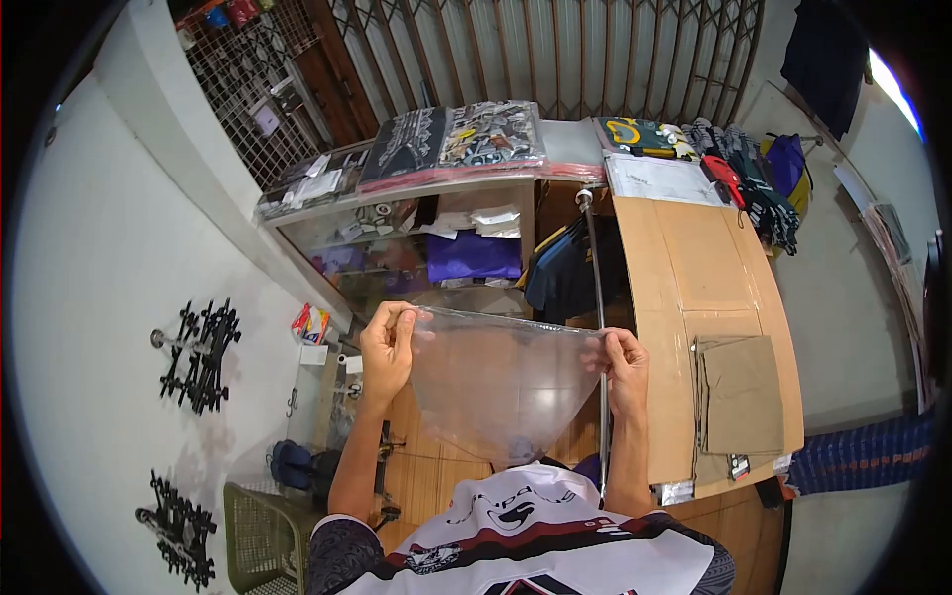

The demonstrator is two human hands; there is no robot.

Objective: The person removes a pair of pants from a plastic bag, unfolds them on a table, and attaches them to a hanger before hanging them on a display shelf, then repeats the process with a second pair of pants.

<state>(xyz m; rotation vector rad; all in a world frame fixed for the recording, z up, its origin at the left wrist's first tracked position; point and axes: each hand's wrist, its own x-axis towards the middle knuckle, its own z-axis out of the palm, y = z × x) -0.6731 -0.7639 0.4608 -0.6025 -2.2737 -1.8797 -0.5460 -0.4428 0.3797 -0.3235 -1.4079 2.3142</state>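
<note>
A clear plastic bag (506, 382) hangs spread between my two hands, in front of my chest. My left hand (390, 347) pinches its upper left corner between thumb and fingers. At the upper right corner, my right hand (625, 362) holds the edge in the same way, close to a metal pole. The floor shows through the film, and nothing can be made out inside it. To the right of my right hand, folded brown cloth (742, 395) lies on a cardboard-covered table (699, 258).
A glass display case (397, 233) stands ahead with packaged garments (491, 134) on top. The upright metal pole (598, 268) is beside the table. A green basket (260, 535) sits at the lower left. Dark racks (201, 355) are mounted on the left wall.
</note>
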